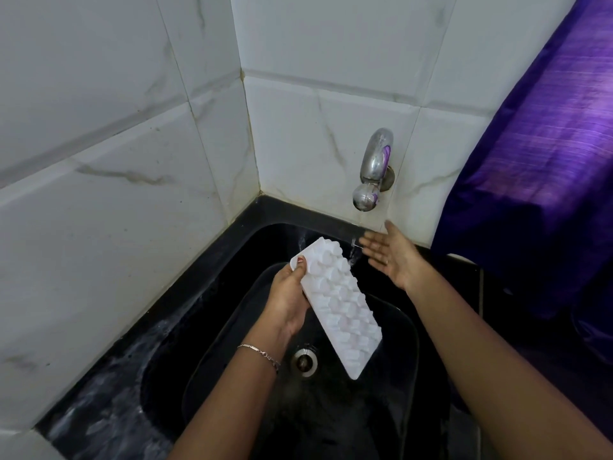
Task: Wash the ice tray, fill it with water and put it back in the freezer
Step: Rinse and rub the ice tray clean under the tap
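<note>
- The left hand (pixel 288 300) grips the white ice tray (pixel 341 307) by one long edge. The thumb lies over the rim near the top corner, and the other fingers are hidden behind the tray.
- The tray is turned bottom-up, so the bumps of its cells face the camera. It slopes down and away from the gripping fingers, and its low end hangs above the drain (pixel 304 360). This hold probably lets leftover water run off into the black sink (pixel 232 313) instead of onto the wet counter (pixel 109 386).
- The right hand (pixel 391 254) holds nothing. Its palm is up and its fingers (pixel 371 242) are spread straight, with the tips at the thin water stream (pixel 355 247).
- That stream falls from the steel tap (pixel 373 171), which sits above and just beyond the right fingers. The tray's top corner is just left of the stream and seems to stay clear of it.
- I judge the washing step to be under way, with the free hand wetting itself or testing the flow before rubbing the tray.
- A purple cloth (pixel 537 161) hangs to the outer side of the right hand, well apart from the tray.
</note>
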